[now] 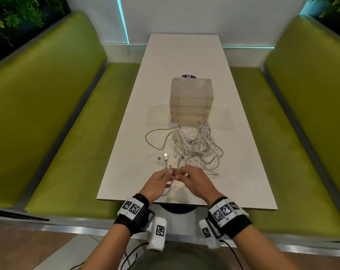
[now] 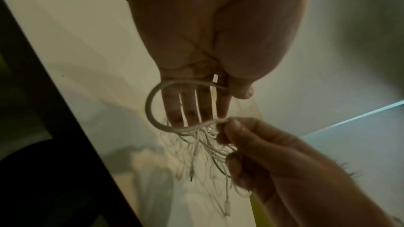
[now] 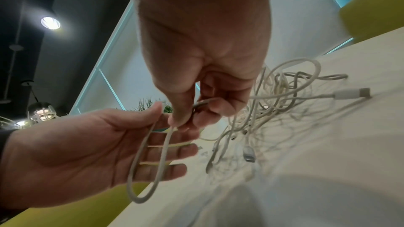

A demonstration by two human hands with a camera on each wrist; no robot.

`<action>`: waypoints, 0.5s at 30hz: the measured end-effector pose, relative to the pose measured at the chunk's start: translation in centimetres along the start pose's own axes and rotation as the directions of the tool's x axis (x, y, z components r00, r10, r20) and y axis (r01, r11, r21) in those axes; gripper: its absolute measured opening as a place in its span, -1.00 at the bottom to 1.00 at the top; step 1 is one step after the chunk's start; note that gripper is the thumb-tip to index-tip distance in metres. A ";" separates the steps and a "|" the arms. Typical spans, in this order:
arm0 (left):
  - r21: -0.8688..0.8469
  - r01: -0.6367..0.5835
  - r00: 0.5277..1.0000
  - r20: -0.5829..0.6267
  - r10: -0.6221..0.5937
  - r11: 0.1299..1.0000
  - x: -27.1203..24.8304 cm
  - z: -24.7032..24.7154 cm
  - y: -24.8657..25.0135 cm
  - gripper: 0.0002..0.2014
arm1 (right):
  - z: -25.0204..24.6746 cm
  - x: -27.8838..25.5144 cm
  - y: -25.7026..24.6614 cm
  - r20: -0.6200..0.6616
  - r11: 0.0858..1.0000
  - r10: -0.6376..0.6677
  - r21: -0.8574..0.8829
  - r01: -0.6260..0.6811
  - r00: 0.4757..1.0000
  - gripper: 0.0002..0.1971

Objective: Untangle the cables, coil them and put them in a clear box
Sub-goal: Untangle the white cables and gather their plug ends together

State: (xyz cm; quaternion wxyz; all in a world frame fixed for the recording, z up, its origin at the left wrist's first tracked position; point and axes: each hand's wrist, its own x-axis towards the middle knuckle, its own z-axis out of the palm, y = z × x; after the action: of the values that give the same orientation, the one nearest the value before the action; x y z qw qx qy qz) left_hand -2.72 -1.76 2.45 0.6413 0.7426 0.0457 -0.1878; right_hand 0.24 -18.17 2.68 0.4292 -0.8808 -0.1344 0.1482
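Table: a long white table (image 1: 184,55) runs ahead of me.
Seats: green benches (image 1: 54,114) flank me.
Wall: white panels (image 1: 204,14), cyan light strips (image 1: 122,20).
Floor: wood (image 1: 19,244).

— From my feed, bare table (image 1: 184,55) lies open left and right of the cable tangle (image 1: 192,145)

— And ahead?

— I see the stack of clear boxes (image 1: 191,100) blocking the middle, just beyond the tangle; loose plugs (image 1: 165,157) lie near my hands

cables (image 1: 192,147) on table (image 1: 243,172), stacked boxes (image 1: 191,100) behind, hands (image 1: 177,179) in front
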 end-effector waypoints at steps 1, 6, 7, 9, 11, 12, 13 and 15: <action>0.007 0.019 0.998 0.055 -0.019 1.000 -0.1 0.3 0.2 -0.68 | 0.0 0.1 -0.2 -0.050 1.000 0.000 0.029 0.001 0.999 -0.91; 0.229 -0.097 0.995 0.001 0.100 0.969 -0.4 0.2 0.8 -0.75 | -0.6 0.5 -0.6 -0.062 0.976 0.069 0.213 -0.054 0.996 -0.85; 0.263 -0.124 0.987 -0.070 0.147 0.957 -0.3 -0.4 0.9 -0.74 | -1.1 0.6 -0.3 -0.035 0.982 0.083 0.176 -0.076 0.996 -0.82; 0.118 -0.130 0.952 -0.261 0.157 0.985 -0.2 -1.8 1.1 -0.72 | -2.6 0.8 0.9 -0.005 0.989 0.122 0.083 -0.121 0.993 -0.76; -0.140 -0.165 0.904 -0.418 0.093 0.976 -0.3 -3.4 1.7 -0.72 | -4.4 0.9 2.4 -0.005 0.985 0.151 0.080 -0.150 0.989 -0.76; -0.262 -0.196 0.894 -0.445 0.062 0.945 -0.2 -4.0 2.0 -0.73 | -4.9 0.9 3.0 0.006 0.984 0.144 0.101 -0.144 0.990 -0.78; -0.380 -0.221 0.902 -0.430 0.040 0.898 -0.1 -4.3 2.2 -0.74 | -5.2 0.9 3.2 0.020 0.985 0.119 0.122 -0.121 0.993 -0.79; -0.612 -0.221 0.947 -0.322 0.016 0.759 0.3 -4.0 2.6 -0.72 | -4.9 1.1 2.8 0.048 0.990 0.053 0.125 -0.058 0.997 -0.78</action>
State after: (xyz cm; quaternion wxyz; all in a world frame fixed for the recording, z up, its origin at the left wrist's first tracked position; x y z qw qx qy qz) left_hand -0.75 1.60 5.19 0.8521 0.4998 0.1552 -0.0055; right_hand 3.39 -22.97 3.15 0.4768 -0.8517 -0.1096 0.1877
